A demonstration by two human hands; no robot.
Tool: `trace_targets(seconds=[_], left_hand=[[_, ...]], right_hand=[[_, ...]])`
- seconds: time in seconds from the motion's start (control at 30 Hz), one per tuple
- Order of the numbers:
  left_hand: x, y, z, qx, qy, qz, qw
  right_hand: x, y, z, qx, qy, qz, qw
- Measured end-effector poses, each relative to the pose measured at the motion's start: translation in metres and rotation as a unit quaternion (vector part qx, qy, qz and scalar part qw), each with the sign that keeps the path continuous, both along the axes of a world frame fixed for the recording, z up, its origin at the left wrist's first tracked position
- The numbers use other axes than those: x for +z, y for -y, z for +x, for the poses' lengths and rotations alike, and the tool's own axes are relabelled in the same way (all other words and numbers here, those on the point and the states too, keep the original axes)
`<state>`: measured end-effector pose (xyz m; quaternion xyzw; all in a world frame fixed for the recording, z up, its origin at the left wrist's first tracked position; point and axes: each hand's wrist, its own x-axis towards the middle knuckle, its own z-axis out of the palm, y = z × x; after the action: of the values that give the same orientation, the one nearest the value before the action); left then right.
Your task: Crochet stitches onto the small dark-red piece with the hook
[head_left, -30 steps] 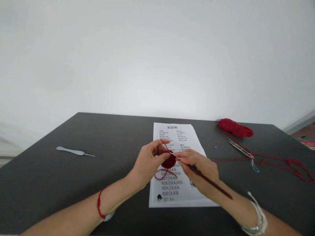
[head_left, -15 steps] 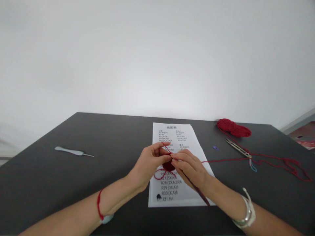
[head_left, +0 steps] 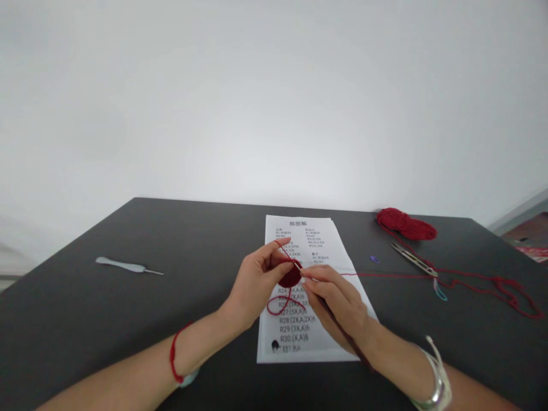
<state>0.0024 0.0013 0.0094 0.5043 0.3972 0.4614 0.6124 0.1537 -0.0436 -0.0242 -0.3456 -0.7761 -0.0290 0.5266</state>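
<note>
Between my hands is a small, round piece of dark red crochet (head_left: 290, 275), above a printed pattern sheet. My left hand (head_left: 256, 281) pinches its left edge between thumb and fingers, with red yarn running over the raised index finger. In my right hand (head_left: 336, 294) is a crochet hook (head_left: 331, 319) with a long brown handle; its thin metal tip meets the top right edge of the crochet. A loose yarn tail (head_left: 276, 307) curls below the piece. The working yarn (head_left: 385, 275) stretches off to the right behind my right hand.
The pattern sheet (head_left: 308, 348) lies on the dark table (head_left: 205, 228). On the left rests a grey-handled hook (head_left: 122, 264). To the right are a red yarn skein (head_left: 405, 224), thread snips (head_left: 413, 260) with a blue loop, a purple stitch marker (head_left: 374, 259) and loose red yarn (head_left: 509, 291).
My right hand has drawn slightly right and tilted, baring the hook's tip and more of the crochet piece. My left index finger has lifted, with the yarn over it.
</note>
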Motion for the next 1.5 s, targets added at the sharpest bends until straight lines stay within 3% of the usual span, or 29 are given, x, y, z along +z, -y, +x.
trace_targets(seconds=[0.1,0.17,0.27,0.33,0.37,0.43,0.5,0.57,0.67,0.73,0.8,0.93,0.97,1.0,1.03,1.1,1.17,1.2,1.3,1.37,1.43,1.5], left_hand=[[-0.001,-0.001,-0.002,0.015,-0.07,0.069,0.995],[-0.001,-0.001,-0.004,0.021,-0.114,0.11,0.987],[-0.001,-0.001,-0.005,0.025,-0.162,0.155,0.974],[0.0,-0.001,-0.006,0.026,-0.179,0.169,0.969],[0.0,-0.001,-0.006,0.026,-0.183,0.172,0.968],[0.0,-0.002,-0.006,0.022,-0.184,0.171,0.968],[-0.001,-0.003,-0.006,0.018,-0.181,0.168,0.969],[-0.001,-0.004,-0.006,0.017,-0.182,0.164,0.969],[-0.002,-0.005,-0.007,0.015,-0.19,0.156,0.969],[-0.003,-0.006,-0.007,0.015,-0.19,0.153,0.97],[-0.003,-0.006,-0.008,0.01,-0.17,0.154,0.973],[-0.002,-0.004,-0.006,-0.023,-0.094,0.139,0.986],[-0.001,-0.003,-0.005,-0.029,-0.072,0.123,0.989],[-0.001,-0.001,-0.003,-0.034,-0.048,0.099,0.993],[-0.001,0.001,-0.001,-0.04,-0.023,0.068,0.997],[-0.002,0.004,0.002,-0.059,0.025,-0.001,0.998],[-0.003,0.007,0.005,-0.076,0.064,-0.057,0.993],[-0.003,0.008,0.006,-0.081,0.08,-0.074,0.991],[-0.003,0.007,0.006,-0.09,0.124,-0.109,0.982],[-0.001,0.005,0.004,-0.109,0.156,-0.145,0.971],[0.0,0.002,0.001,-0.126,0.171,-0.181,0.96],[0.001,-0.001,-0.002,-0.127,0.165,-0.186,0.96]], right_hand=[[0.005,0.003,0.0,0.01,-0.081,-0.057,0.995],[0.008,0.003,-0.001,0.02,-0.184,-0.138,0.973],[0.01,0.0,-0.002,0.06,-0.351,-0.283,0.89],[0.01,-0.002,-0.001,0.097,-0.41,-0.352,0.836],[0.01,-0.003,0.0,0.105,-0.417,-0.367,0.825],[0.009,-0.003,0.002,0.094,-0.378,-0.344,0.854],[0.008,0.0,0.004,0.063,-0.264,-0.257,0.927],[0.007,0.003,0.006,0.045,-0.127,-0.155,0.979],[0.007,0.005,0.008,0.054,-0.031,-0.09,0.994],[0.007,0.003,0.01,0.062,-0.075,-0.127,0.987],[0.009,-0.002,0.012,0.087,-0.192,-0.221,0.952],[0.013,-0.013,0.012,0.194,-0.415,-0.381,0.803],[0.013,-0.014,0.011,0.212,-0.434,-0.389,0.785],[0.012,-0.015,0.01,0.22,-0.435,-0.383,0.784],[0.01,-0.014,0.009,0.211,-0.419,-0.364,0.805],[0.004,-0.01,0.007,0.158,-0.326,-0.277,0.89],[-0.003,-0.007,0.007,0.069,-0.161,-0.13,0.976],[-0.006,-0.006,0.008,0.045,-0.07,-0.052,0.995],[-0.007,-0.005,0.011,-0.018,0.106,0.073,0.992],[-0.003,-0.007,0.012,-0.013,0.118,0.108,0.987],[0.003,-0.009,0.012,0.026,0.043,0.066,0.997],[0.007,-0.01,0.011,0.072,-0.093,-0.051,0.992]])
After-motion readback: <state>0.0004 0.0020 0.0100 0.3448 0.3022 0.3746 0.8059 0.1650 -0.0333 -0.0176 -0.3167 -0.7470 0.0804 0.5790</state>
